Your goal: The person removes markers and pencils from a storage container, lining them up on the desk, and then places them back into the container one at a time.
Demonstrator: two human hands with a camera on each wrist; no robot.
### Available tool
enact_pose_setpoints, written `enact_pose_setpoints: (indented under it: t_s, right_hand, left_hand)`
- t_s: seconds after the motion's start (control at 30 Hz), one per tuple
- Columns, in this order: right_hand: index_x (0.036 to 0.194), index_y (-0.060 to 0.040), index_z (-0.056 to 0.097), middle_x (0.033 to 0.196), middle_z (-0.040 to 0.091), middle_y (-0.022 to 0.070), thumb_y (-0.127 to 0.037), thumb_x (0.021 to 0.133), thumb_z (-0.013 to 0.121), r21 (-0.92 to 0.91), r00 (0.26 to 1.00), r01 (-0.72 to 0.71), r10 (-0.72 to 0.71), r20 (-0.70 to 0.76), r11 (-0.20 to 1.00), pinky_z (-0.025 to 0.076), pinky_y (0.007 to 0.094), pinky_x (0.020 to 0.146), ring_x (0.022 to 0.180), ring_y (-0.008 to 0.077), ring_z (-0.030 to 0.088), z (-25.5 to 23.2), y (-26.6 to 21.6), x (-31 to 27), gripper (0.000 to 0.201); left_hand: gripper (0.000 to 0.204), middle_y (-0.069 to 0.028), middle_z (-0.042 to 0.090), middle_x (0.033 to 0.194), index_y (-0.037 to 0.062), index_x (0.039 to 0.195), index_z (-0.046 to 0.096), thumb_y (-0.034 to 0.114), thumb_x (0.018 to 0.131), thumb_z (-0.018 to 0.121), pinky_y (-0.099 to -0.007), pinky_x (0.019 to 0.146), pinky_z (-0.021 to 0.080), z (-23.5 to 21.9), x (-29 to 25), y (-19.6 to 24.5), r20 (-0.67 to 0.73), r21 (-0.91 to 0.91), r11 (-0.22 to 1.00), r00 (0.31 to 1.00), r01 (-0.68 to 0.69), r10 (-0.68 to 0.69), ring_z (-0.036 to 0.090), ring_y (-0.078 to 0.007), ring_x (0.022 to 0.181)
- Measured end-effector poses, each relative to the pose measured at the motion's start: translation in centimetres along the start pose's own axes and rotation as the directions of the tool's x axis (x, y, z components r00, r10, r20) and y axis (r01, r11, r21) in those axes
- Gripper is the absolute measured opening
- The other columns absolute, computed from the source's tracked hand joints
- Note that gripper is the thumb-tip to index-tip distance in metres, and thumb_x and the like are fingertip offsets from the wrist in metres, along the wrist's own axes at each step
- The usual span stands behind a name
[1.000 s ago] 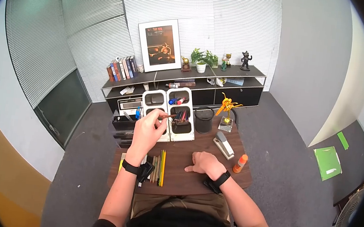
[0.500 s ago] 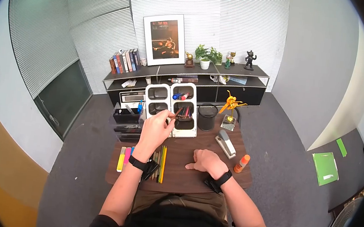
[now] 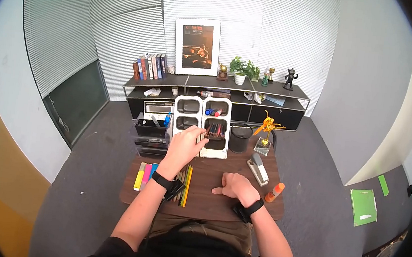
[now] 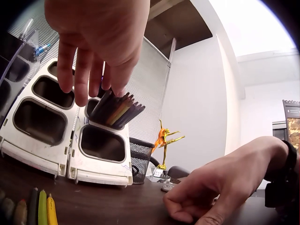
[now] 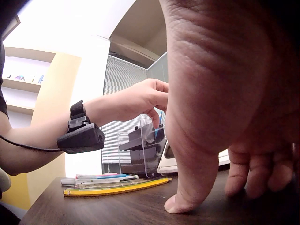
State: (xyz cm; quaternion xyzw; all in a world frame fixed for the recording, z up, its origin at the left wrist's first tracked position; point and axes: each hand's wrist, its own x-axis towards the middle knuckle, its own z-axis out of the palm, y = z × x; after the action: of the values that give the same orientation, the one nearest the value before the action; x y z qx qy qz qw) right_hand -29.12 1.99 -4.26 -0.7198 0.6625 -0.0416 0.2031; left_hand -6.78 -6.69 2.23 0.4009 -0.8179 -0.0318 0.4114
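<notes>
My left hand point(image 3: 184, 146) is over the white organizer point(image 3: 201, 150), its thumb and forefinger apart beside the dark colored pencils point(image 3: 217, 129) in a right-hand compartment. In the left wrist view the fingers of the left hand point(image 4: 96, 51) reach down by the tops of those pencils point(image 4: 117, 110), with no pencil seen between them. On the table, my right hand point(image 3: 238, 188) rests with loosely bent fingers and holds nothing. Several pencils point(image 3: 188, 187) lie side by side below the left wrist, with highlighters point(image 3: 139, 176) to their left.
Right of the organizer stand a black mesh cup point(image 3: 240, 139) and a golden figurine point(image 3: 267, 127). A stapler point(image 3: 258, 170) and an orange glue stick point(image 3: 275, 192) are near the table's right edge. A clear holder with dark compartments point(image 3: 152, 135) stands at the back left.
My left hand has moved right and over the compartment; the brown pencil it pinched is no longer between its fingertips, which have parted. The right hand has stayed in place. The head view has shifted slightly.
</notes>
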Motion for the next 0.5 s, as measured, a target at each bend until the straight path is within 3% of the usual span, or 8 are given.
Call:
enact_pose_setpoints:
  t_s: [0.1,0.17,0.3,0.4,0.47,0.5]
  right_hand:
    - [0.105,-0.0054,0.077,0.102,0.081,0.0199,-0.062,0.082,0.091,0.001,1.000,0.018,-0.018,-0.002,1.000,0.060,0.0482,0.090,0.104,0.0399,0.078,0.2,0.3,0.2,0.062]
    - [0.105,-0.0054,0.077,0.102,0.081,0.0200,-0.062,0.082,0.091,0.004,1.000,0.015,-0.015,-0.002,1.000,0.060,0.0482,0.090,0.104,0.0400,0.078,0.3,0.3,0.3,0.062]
    - [0.105,-0.0053,0.077,0.102,0.081,0.0198,-0.062,0.082,0.090,-0.001,1.000,0.000,0.000,0.005,1.000,0.060,0.0481,0.090,0.103,0.0399,0.078,0.1,0.1,0.2,0.062]
    - [0.105,-0.0056,0.077,0.102,0.082,0.0194,-0.062,0.082,0.090,-0.004,1.000,0.024,-0.024,-0.019,1.000,0.060,0.0483,0.090,0.103,0.0395,0.078,0.3,0.3,0.1,0.062]
    - [0.105,-0.0059,0.077,0.102,0.082,0.0192,-0.062,0.082,0.090,0.003,1.000,0.011,-0.010,-0.013,1.000,0.061,0.0483,0.090,0.103,0.0392,0.078,0.1,0.0,-0.1,0.062]
    - [0.105,-0.0061,0.077,0.102,0.082,0.0190,-0.062,0.082,0.090,0.004,1.000,0.002,-0.002,-0.010,1.000,0.061,0.0483,0.090,0.103,0.0390,0.078,0.0,-0.1,-0.2,0.062]
  left_hand:
    - [0.024,-0.0120,0.076,0.107,0.0036,0.114,0.077,0.020,0.097,0.081,-0.0468,0.075,0.059,-0.3,-0.1,0.3,-0.029,-0.008,1.000,1.000,-0.010,0.010,0.076,-0.0335,0.083]
    - [0.022,-0.0125,0.076,0.107,0.0039,0.113,0.077,0.019,0.097,0.080,-0.0483,0.076,0.060,-1.0,-0.3,1.0,0.027,-0.053,0.996,0.997,0.068,-0.067,0.076,-0.0360,0.085]
    - [0.018,-0.0121,0.075,0.099,0.0045,0.111,0.076,0.016,0.097,0.078,-0.0488,0.076,0.060,-0.9,-0.7,0.6,-0.009,-0.052,0.998,1.000,0.027,-0.028,0.076,-0.0368,0.083]
    - [0.016,-0.0138,0.077,0.092,0.0044,0.104,0.078,0.017,0.095,0.080,-0.0487,0.077,0.061,-1.5,-1.4,0.5,0.044,0.019,0.996,0.995,0.089,-0.089,0.077,-0.0375,0.084]
    - [0.017,-0.0171,0.079,0.087,0.0044,0.093,0.080,0.021,0.091,0.082,-0.0483,0.080,0.062,-1.8,-2.6,0.1,0.172,0.216,0.956,0.955,0.201,-0.240,0.078,-0.0385,0.087]
    - [0.017,-0.0171,0.079,0.087,0.0044,0.093,0.080,0.021,0.091,0.082,-0.0483,0.080,0.062,-1.8,-3.2,-0.2,0.183,0.217,0.956,0.953,0.199,-0.240,0.078,-0.0385,0.087]
